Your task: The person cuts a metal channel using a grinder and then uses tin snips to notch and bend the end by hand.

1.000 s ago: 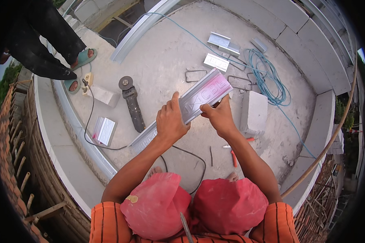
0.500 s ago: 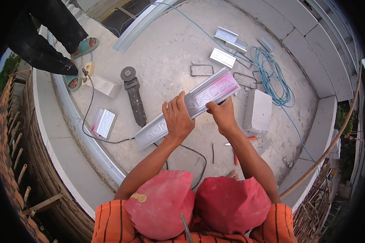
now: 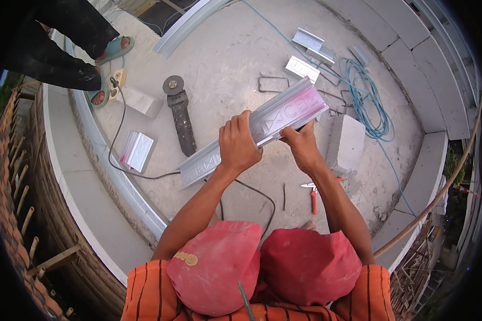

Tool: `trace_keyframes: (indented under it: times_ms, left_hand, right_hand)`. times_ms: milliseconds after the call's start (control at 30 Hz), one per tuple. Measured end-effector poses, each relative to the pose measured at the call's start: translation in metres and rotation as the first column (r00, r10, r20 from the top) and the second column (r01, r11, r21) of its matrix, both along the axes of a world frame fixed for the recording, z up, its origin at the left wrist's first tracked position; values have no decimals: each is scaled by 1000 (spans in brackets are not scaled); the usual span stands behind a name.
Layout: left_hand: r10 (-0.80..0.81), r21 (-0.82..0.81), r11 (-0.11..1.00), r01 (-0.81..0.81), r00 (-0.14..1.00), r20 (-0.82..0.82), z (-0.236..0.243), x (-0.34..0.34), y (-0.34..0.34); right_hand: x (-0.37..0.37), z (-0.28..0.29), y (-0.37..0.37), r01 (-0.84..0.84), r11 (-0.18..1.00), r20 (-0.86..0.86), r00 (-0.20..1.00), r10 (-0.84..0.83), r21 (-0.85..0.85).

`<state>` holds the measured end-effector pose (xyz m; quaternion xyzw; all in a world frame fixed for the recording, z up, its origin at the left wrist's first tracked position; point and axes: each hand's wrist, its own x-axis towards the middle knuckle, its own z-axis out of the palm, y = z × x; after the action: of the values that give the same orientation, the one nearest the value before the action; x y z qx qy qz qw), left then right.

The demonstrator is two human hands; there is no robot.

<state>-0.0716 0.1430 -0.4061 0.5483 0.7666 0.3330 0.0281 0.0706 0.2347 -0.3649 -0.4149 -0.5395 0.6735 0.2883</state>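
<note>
A long silver metal channel [image 3: 277, 112], pink toward its upper-right end and embossed along its face, slants across the middle of the view, held above the floor. My left hand [image 3: 240, 140] is closed over it left of its middle, fingers on the far edge. My right hand [image 3: 302, 148] grips its near edge farther right, thumb against the lower rim. An angle grinder [image 3: 179, 120] lies just left of the channel. Below my right hand lie snips with orange handles [image 3: 314, 199]. My red-covered knees [image 3: 214, 267] fill the bottom middle.
A co-worker's legs and green sandals [image 3: 115, 51] are at upper left. A white block [image 3: 344, 143], coiled blue hose [image 3: 369, 101], short channel pieces [image 3: 308, 40], wire hoops, a power strip [image 3: 120, 80] and a black cable lie around. Low block walls [image 3: 407, 32] edge the floor.
The floor and objects have shifted upward and slightly right in the picture as the view moved. The channel and both my hands have also moved a little rightward, still gripping.
</note>
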Motion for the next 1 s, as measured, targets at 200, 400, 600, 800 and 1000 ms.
trace_keyframes:
  times_ms: [200,400,600,800,1000]
  left_hand:
    - [-68,-117,990,81,992,107,9,-10,-1]
    - [-122,-175,971,160,970,209,18,-18,-4]
    - [-142,-242,949,202,959,245,21,-15,-3]
    - [-59,-108,992,66,996,66,6,6,-6]
    - [-142,-93,983,156,980,139,19,16,-15]
  right_hand:
    - [0,4,-3,-18,1000,38,999,17,14]
    - [1,9,-11,-16,1000,45,999,16,19]
    - [2,7,-16,80,995,-11,997,-81,-61]
    - [10,0,-8,43,998,50,998,-41,-38]
    - [76,28,31,-101,983,-306,951,49,-155]
